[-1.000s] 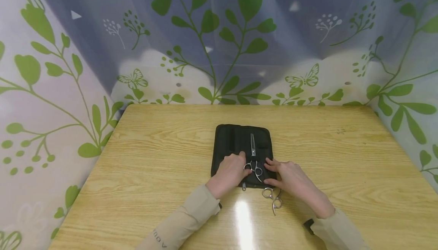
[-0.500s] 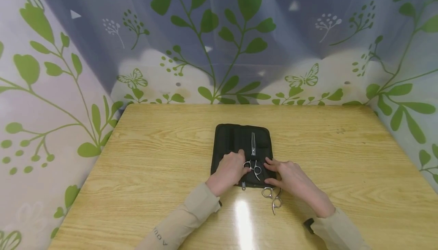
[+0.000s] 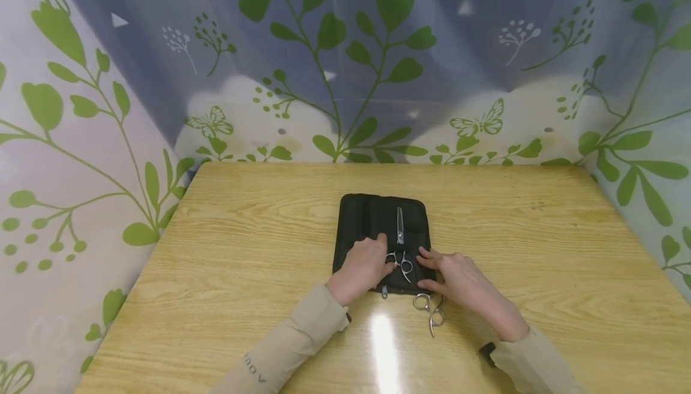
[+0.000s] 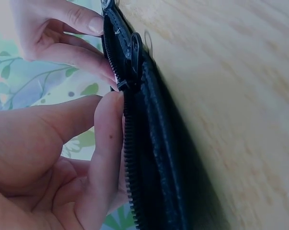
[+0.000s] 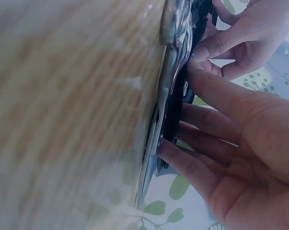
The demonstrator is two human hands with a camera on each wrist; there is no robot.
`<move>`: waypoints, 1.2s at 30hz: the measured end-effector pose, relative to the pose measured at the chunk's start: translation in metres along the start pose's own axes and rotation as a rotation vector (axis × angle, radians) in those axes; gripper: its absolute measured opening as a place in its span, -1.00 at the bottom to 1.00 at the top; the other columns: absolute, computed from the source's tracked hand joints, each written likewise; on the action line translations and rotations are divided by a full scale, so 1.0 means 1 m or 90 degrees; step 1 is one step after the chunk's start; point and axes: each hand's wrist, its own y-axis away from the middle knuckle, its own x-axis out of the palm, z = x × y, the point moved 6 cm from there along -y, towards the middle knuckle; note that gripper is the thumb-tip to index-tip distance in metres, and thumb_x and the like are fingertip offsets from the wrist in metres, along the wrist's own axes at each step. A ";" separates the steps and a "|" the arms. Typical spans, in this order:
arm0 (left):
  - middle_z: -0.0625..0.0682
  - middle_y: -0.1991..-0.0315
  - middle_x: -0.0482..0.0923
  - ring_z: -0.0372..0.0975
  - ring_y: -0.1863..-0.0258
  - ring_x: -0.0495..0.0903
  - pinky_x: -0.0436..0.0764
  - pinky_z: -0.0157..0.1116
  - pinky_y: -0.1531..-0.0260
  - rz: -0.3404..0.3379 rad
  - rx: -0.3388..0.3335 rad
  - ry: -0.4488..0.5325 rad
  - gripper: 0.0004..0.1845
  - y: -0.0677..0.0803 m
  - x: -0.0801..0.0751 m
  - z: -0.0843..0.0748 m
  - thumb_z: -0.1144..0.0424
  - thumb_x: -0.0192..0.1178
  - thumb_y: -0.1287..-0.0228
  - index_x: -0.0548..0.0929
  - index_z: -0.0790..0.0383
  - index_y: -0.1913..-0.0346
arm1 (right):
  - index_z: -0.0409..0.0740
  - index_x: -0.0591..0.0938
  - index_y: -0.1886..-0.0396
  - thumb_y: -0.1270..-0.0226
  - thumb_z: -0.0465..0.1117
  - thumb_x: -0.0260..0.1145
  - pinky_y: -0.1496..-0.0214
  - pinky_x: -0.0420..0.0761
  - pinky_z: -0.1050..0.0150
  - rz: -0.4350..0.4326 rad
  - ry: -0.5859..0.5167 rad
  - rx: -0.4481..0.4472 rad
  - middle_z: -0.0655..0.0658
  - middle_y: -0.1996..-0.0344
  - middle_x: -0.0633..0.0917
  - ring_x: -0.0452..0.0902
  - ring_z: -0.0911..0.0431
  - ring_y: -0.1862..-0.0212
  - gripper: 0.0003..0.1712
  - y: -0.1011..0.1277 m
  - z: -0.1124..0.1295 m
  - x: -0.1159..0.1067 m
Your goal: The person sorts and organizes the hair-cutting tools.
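Observation:
A black zip-edged scissors case (image 3: 351,217) lies unfolded on the table. In the head view one pair of silver scissors (image 3: 400,226) lies on it, its middle crossed by a strap. My left hand (image 3: 361,262) rests over the case, thumb beside the left finger ring and index finger pointing forward; its grip is hidden. My right hand (image 3: 459,277) touches the case's right part with its fingertips spread, just right of the handles. A second pair of scissors (image 3: 437,319) has its handles sticking out past the case's near edge, beside that hand's thumb. In the left wrist view the zipper (image 4: 127,143) shows below my left thumb.
The wood-grain table (image 3: 243,238) stretches around the case. A zipper pull (image 3: 384,292) hangs at the case's near edge. Behind and at both sides stands a leaf-patterned cloth (image 3: 345,82). Dark bands show at both cuffs.
The scissors on the case have slid slightly forward and their handles have turned a little. Both hands stay nearly where they were.

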 end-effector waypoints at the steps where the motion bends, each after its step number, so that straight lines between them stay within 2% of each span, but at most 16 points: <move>1: 0.08 0.61 0.59 -0.24 0.80 0.56 0.43 -0.43 0.84 -0.005 0.003 -0.005 -0.64 0.000 -0.001 0.000 0.14 0.39 -0.33 0.57 0.39 0.08 | -0.41 0.66 -0.14 -0.24 -0.11 0.51 0.67 0.22 0.43 -0.001 0.000 -0.001 -0.41 -0.22 0.58 0.00 0.33 0.73 -0.42 -0.001 0.000 0.000; 8: 0.12 0.55 0.64 -0.11 0.61 0.69 0.56 -0.32 0.74 -0.047 0.013 -0.049 -0.60 0.000 -0.006 0.000 0.09 0.43 -0.28 0.60 0.38 0.11 | -0.40 0.65 -0.16 -0.27 -0.09 0.48 0.61 0.32 0.41 -0.003 0.005 -0.020 -0.39 -0.24 0.57 0.06 0.34 0.73 -0.42 -0.003 -0.002 -0.004; 11: 0.10 0.59 0.62 -0.15 0.66 0.66 0.52 -0.34 0.77 -0.055 0.021 -0.055 -0.62 0.002 -0.007 -0.001 0.09 0.43 -0.28 0.60 0.37 0.14 | -0.38 0.65 -0.17 -0.30 -0.12 0.46 0.54 0.38 0.40 0.005 -0.005 -0.038 -0.38 -0.27 0.56 0.12 0.36 0.71 -0.45 -0.001 -0.003 -0.007; 15: 0.04 0.64 0.55 -0.25 0.75 0.53 0.39 -0.41 0.83 -0.053 0.030 -0.033 -0.68 0.005 -0.010 0.001 0.10 0.40 -0.31 0.60 0.32 0.22 | -0.31 0.64 -0.22 -0.32 -0.22 0.44 0.48 0.46 0.38 0.000 -0.006 -0.046 -0.35 -0.29 0.56 0.24 0.35 0.65 -0.49 0.004 -0.006 -0.015; 17: 0.02 0.61 0.56 -0.26 0.74 0.52 0.39 -0.41 0.80 -0.062 0.036 -0.020 -0.71 0.007 -0.012 0.003 0.10 0.40 -0.31 0.62 0.29 0.26 | -0.27 0.66 -0.21 -0.29 -0.29 0.45 0.38 0.61 0.32 -0.027 0.007 -0.054 -0.32 -0.26 0.60 0.52 0.25 0.53 -0.51 0.008 -0.007 -0.021; 19: 0.01 0.56 0.61 -0.23 0.68 0.57 0.44 -0.38 0.75 -0.074 0.039 -0.013 -0.74 0.010 -0.014 0.005 0.10 0.40 -0.31 0.64 0.25 0.28 | -0.24 0.71 -0.14 -0.24 -0.34 0.47 0.23 0.71 0.16 -0.053 0.017 -0.060 -0.29 -0.18 0.66 0.71 0.04 0.33 -0.57 0.012 -0.008 -0.027; 22: 0.00 0.49 0.68 -0.19 0.59 0.63 0.51 -0.32 0.67 -0.089 0.038 -0.007 -0.78 0.013 -0.017 0.008 0.11 0.40 -0.30 0.69 0.21 0.31 | -0.19 0.80 0.08 -0.15 -0.39 0.50 -0.01 0.69 -0.07 -0.082 0.039 -0.094 -0.24 0.01 0.76 0.73 -0.18 0.02 -0.71 0.019 -0.008 -0.033; 25: -0.03 0.50 0.69 -0.21 0.59 0.61 0.50 -0.32 0.65 -0.087 0.033 -0.003 -0.80 0.016 -0.017 0.011 0.11 0.40 -0.30 0.71 0.16 0.36 | -0.10 0.82 0.26 -0.10 -0.40 0.51 -0.01 0.68 -0.08 -0.078 0.052 -0.143 -0.17 0.17 0.81 0.75 -0.17 0.06 -0.80 0.024 -0.007 -0.032; 28: -0.07 0.54 0.66 -0.28 0.66 0.52 0.43 -0.37 0.68 -0.081 0.038 -0.004 -0.81 0.018 -0.017 0.011 0.11 0.41 -0.30 0.72 0.12 0.41 | -0.05 0.82 0.33 -0.05 -0.40 0.53 0.00 0.69 -0.04 -0.061 0.065 -0.184 -0.11 0.22 0.82 0.76 -0.12 0.07 -0.80 0.027 -0.005 -0.026; 32: -0.11 0.59 0.61 -0.33 0.72 0.41 0.35 -0.43 0.73 -0.076 0.053 -0.003 -0.79 0.022 -0.015 0.011 0.11 0.41 -0.30 0.71 0.10 0.44 | -0.07 0.82 0.35 0.01 -0.42 0.55 0.03 0.71 0.01 -0.040 0.063 -0.191 -0.13 0.21 0.82 0.76 -0.08 0.11 -0.77 0.028 -0.006 -0.020; 36: -0.13 0.61 0.59 -0.32 0.72 0.42 0.34 -0.42 0.74 -0.080 0.063 -0.015 -0.76 0.026 -0.013 0.010 0.09 0.43 -0.27 0.67 0.07 0.49 | -0.07 0.81 0.36 0.06 -0.45 0.56 0.12 0.74 0.12 -0.042 0.054 -0.198 -0.07 0.28 0.81 0.76 0.04 0.22 -0.74 0.028 -0.007 -0.018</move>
